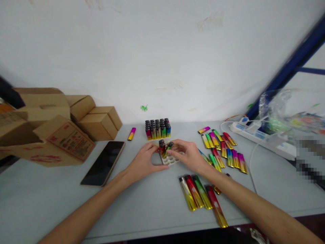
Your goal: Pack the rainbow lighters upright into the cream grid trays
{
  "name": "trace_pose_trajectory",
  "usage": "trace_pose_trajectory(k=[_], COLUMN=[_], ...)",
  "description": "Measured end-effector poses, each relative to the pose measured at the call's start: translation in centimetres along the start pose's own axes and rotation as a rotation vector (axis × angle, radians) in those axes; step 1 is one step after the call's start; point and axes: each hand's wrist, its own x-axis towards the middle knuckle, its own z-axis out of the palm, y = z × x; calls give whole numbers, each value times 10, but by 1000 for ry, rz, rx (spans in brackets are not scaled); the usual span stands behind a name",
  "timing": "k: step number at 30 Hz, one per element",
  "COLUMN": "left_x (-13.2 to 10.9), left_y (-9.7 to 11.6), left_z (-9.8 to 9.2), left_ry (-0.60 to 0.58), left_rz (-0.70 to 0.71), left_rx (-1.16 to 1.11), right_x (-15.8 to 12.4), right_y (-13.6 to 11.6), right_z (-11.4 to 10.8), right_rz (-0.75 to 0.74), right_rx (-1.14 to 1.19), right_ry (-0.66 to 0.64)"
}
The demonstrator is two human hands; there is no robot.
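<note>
My left hand (144,159) grips the left side of a pale tray (170,161) with rows of slots, its thumb along the near edge. A few dark red lighters (161,147) with black tops stand upright at the tray's left end. My right hand (190,154) is closed on a green lighter (169,146), which leans to the right over the tray beside the red ones. The hand covers the right part of the tray. Just behind stands a block of upright lighters (157,130) in several colours, black tops up.
Shiny coloured sleeves (230,157) lie scattered at the right, with longer black-ended ones (195,193) in front. A phone (104,162), an open carton (50,135) and small brown boxes (96,123) are at the left. A power strip (264,139) with cables lies far right. One sleeve (131,134) lies near the wall.
</note>
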Motion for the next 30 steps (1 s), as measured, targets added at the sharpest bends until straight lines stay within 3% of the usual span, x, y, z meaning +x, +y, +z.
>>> trace_pose_trajectory(k=[9, 18, 23, 26, 30], left_x=[0, 0, 1, 2, 1], left_y=[3, 2, 2, 2, 1], left_z=[0, 0, -1, -2, -6], left_ry=[-7, -19, -26, -29, -38], left_rz=[9, 8, 15, 7, -20], left_rx=[9, 0, 6, 3, 11], right_x=[0, -1, -2, 1, 4], right_y=[-4, 0, -2, -8, -16], right_z=[3, 10, 14, 2, -37], right_rz=[-217, -279, -288, -301, -211], right_rx=[-383, -585, -643, -682, -811], right_ry=[-13, -109, -89, -79, -142])
